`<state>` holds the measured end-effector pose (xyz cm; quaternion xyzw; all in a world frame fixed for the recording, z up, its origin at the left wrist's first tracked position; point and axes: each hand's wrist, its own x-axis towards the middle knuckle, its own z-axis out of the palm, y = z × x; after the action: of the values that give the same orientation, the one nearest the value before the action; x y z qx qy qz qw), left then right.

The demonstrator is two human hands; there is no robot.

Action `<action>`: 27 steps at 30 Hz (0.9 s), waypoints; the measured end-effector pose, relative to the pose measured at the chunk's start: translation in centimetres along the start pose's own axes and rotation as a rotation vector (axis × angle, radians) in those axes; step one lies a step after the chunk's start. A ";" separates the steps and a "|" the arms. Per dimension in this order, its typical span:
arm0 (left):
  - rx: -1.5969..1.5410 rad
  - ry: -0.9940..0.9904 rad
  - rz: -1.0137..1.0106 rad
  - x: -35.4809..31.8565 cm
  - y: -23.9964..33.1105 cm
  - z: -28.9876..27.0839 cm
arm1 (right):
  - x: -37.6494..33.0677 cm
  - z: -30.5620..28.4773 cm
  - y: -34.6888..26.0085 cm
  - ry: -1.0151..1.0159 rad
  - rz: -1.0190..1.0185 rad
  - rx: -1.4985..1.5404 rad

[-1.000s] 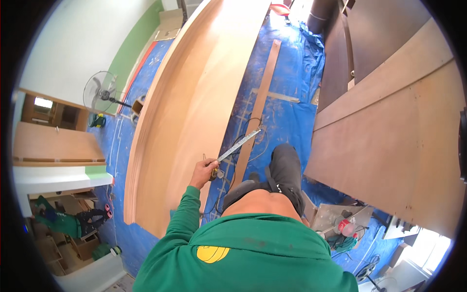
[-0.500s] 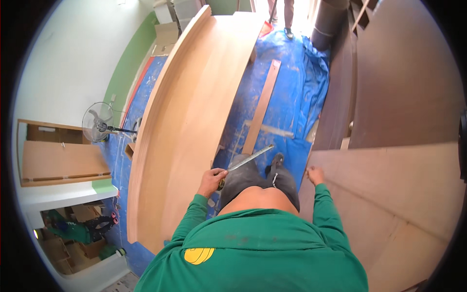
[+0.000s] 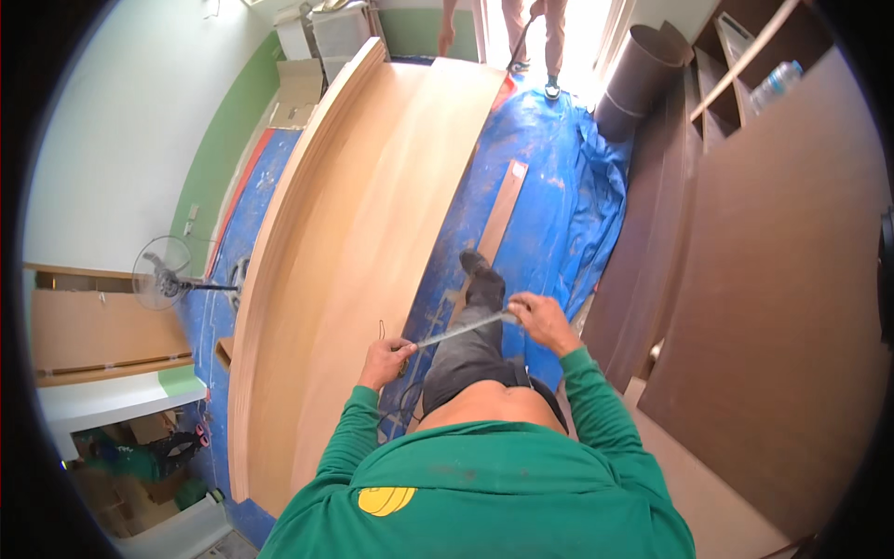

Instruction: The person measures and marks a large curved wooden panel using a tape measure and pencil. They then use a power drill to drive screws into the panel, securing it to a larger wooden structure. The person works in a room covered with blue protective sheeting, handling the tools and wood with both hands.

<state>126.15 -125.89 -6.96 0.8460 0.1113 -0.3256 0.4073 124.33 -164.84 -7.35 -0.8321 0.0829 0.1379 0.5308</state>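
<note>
While the person stands looking down over a green long-sleeved top, a thin, straight, silver-grey metal strip point(image 3: 463, 328), which reads as a rule or a tape blade, is stretched between the two hands in front of the waist. The left hand point(image 3: 386, 359) is curled shut on the strip's lower end, just at the right edge of the large, pale, curved plywood sheet point(image 3: 354, 252) lying on the floor. The right hand point(image 3: 543, 321) pinches the upper end between thumb and fingers, over the blue plastic floor covering point(image 3: 559, 186). The strip's long axis runs from about eight o'clock at the left hand up to about two o'clock at the right hand, so it lies across the body rather than along the sheet, whose own long axis sweeps from six o'clock toward twelve. From the left hand the sheet's edge is touching or just beside, at nine o'clock; from the right hand it is well apart, beyond the person's dark-trousered leg point(image 3: 470, 326), so the left hand is plainly the nearer to the plywood. A narrow brown wooden plank point(image 3: 501, 210) lies on the blue covering at twelve o'clock from the strip, pointing away. Dark brown boards point(image 3: 773, 307) stand at three o'clock, and a standing fan point(image 3: 163, 278) is at nine o'clock beyond the sheet.
</note>
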 end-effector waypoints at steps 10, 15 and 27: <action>0.360 -0.137 0.309 20.4 18.4 -6.5 | 13.1 -8.0 -1.4 0.026 0.322 0.388; 0.507 -0.069 0.524 28.7 28.1 -9.3 | 21.5 -10.9 -2.0 0.206 0.279 0.341; 0.521 0.144 0.664 55.1 41.1 -9.7 | 50.3 -17.3 4.7 0.316 0.202 0.487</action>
<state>191.28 -149.22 -12.50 0.9312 -0.2246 -0.1340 0.2540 173.14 -182.07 -20.54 -0.6791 0.2774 0.0348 0.6787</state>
